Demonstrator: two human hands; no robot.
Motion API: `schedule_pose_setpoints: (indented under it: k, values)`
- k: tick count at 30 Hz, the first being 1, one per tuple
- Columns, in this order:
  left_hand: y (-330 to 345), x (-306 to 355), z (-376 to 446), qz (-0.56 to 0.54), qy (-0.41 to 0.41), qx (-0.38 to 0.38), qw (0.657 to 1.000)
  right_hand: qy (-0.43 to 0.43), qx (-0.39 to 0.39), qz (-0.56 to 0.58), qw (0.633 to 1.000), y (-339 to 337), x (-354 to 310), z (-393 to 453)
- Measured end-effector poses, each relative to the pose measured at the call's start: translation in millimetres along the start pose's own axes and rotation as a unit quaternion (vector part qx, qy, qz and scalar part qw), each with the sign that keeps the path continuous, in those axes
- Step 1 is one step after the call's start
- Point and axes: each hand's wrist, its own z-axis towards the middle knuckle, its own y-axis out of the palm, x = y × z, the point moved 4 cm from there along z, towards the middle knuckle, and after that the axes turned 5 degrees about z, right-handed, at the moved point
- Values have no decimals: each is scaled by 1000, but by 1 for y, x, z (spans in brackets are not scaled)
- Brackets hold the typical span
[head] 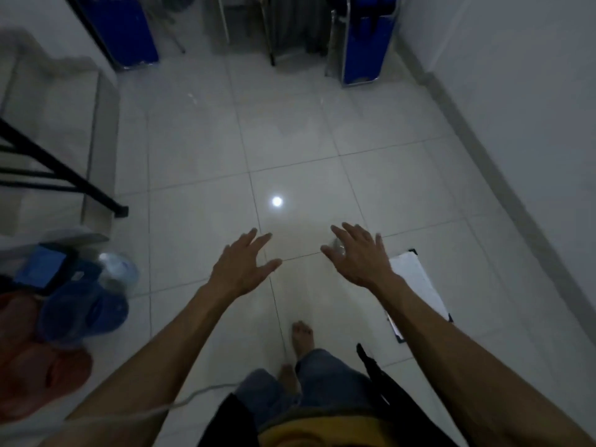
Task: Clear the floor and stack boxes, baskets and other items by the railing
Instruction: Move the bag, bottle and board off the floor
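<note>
My left hand (245,262) and my right hand (358,253) are stretched out in front of me over the tiled floor (290,140), fingers spread, holding nothing. Under my right fingers a small pale shape shows, too blurred to name. A white flat board with a dark frame (419,285) lies on the floor just right of my right forearm. At the left, by the black stair railing (64,175), sits a blurred pile: blue tubs (87,311), a clear bottle (119,269), a blue box (42,269) and orange-red baskets (42,366).
Blue folded chairs stand against the far wall at the left (122,30) and right (367,43), with metal stands (271,30) between them. Stairs (54,108) rise at the left. A white wall (516,108) bounds the right. A white cable (161,408) crosses near my bare feet (301,337).
</note>
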Motion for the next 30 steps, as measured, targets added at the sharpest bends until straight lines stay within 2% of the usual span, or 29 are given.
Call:
schedule_pose_setpoints:
  k: [7,13,19,25,30]
  values:
    - [21,104,-28,-20,82,-33,996,80,102,27,991,-51,85,-100]
    - [60,169,-54,-23,123,-69,990,133,145,60,979,-61,154,-178]
    - [97,233,-42,-65,83,-125,986,184,172,94,963,-59,224,-235]
    - [119,296,-11,-158,4,-103,982,197,170,159,953,-68,291,-242]
    - [143,323,21,-278,-111,-82,951,171,152,191,955,-78,336,-218]
